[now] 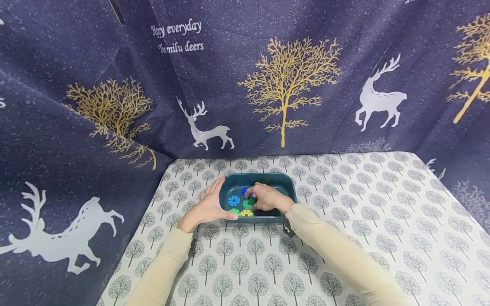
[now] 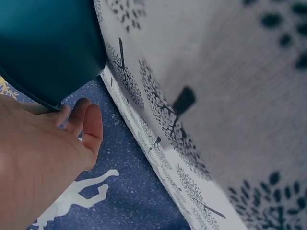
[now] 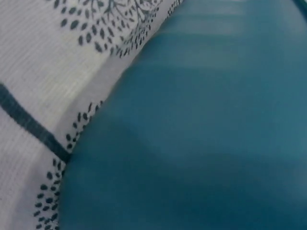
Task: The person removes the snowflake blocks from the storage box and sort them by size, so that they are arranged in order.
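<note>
A dark teal plastic bin sits on the cloth, with several notched plastic snowflake discs in its left half. My left hand holds the bin's left end, thumb along the near rim and fingers at the far left corner. In the left wrist view, the left fingers bend beside the bin's wall. My right hand reaches inside with bent fingers over a dark blue disc and a green disc; I cannot tell whether it pinches one. Nearby lie a light blue disc, a light green disc and a yellow disc.
A white cloth printed with trees covers the table. Behind and to the left hangs a dark blue curtain with deer and gold trees. The bin's outer wall fills most of the right wrist view.
</note>
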{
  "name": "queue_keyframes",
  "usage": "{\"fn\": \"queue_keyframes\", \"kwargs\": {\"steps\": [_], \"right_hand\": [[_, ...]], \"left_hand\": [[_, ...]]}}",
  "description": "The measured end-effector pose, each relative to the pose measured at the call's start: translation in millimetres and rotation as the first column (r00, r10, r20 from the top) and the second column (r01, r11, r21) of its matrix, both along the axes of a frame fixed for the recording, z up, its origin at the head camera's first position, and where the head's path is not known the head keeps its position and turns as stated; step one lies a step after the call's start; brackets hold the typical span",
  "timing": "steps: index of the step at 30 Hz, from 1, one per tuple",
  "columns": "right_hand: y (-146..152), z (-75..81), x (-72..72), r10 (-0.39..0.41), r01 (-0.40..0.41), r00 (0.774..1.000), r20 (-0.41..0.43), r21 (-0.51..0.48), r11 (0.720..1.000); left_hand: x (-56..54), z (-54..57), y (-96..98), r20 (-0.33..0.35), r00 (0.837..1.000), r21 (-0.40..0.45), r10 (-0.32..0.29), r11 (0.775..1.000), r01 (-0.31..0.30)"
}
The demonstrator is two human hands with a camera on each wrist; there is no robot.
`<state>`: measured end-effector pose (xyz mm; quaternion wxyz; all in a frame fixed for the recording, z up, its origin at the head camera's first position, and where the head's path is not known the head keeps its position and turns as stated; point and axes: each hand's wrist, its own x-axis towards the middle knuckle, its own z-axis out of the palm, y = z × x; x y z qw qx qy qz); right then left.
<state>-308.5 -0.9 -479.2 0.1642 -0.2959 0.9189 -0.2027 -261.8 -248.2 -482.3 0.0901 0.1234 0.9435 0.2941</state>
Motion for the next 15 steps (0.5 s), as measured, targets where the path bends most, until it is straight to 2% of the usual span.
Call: {"fn": "queue_keyframes", "kwargs": {"steps": [7, 8, 9, 10, 13, 14, 15], "right_hand": [[-2, -0.7, 3.6, -0.007, 0.013, 0.998, -0.064, 0.09, 0.996], [-2, -0.9, 4.3, -0.01, 0.017, 0.998, -0.069, 0.094, 0.995], [-3, -1.2, 4.7, -0.011, 0.018, 0.997, -0.075, 0.095, 0.995], [-3, -1.5, 5.0, -0.012, 0.02, 0.997, -0.082, 0.097, 0.995], [-6, -2.0, 5.3, -0.01, 0.019, 0.996, -0.091, 0.095, 0.995], [-6, -2.1, 5.3, -0.008, 0.017, 0.996, -0.089, 0.092, 0.996], [-6, -2.1, 5.6, -0.008, 0.016, 0.996, -0.089, 0.09, 0.996]], "left_hand": [[-0.1, -0.8, 0.2, 0.011, 1.0, 0.009, -0.002, 1.0, 0.002], [-3.9, -8.8, -2.7, 0.002, 1.0, 0.013, 0.001, 1.0, -0.001], [-4.4, -9.2, -2.8, 0.0, 1.0, 0.016, 0.001, 1.0, -0.001], [-9.0, -17.5, -5.7, -0.016, 1.0, 0.012, 0.001, 1.0, -0.001], [-8.7, -17.4, -6.2, -0.029, 1.0, 0.038, -0.003, 0.999, 0.004], [-10.2, -22.7, -8.2, -0.052, 0.999, 0.039, -0.007, 0.999, 0.009], [-6.2, -15.0, -5.5, -0.045, 0.999, 0.042, -0.011, 0.999, 0.013]]}}
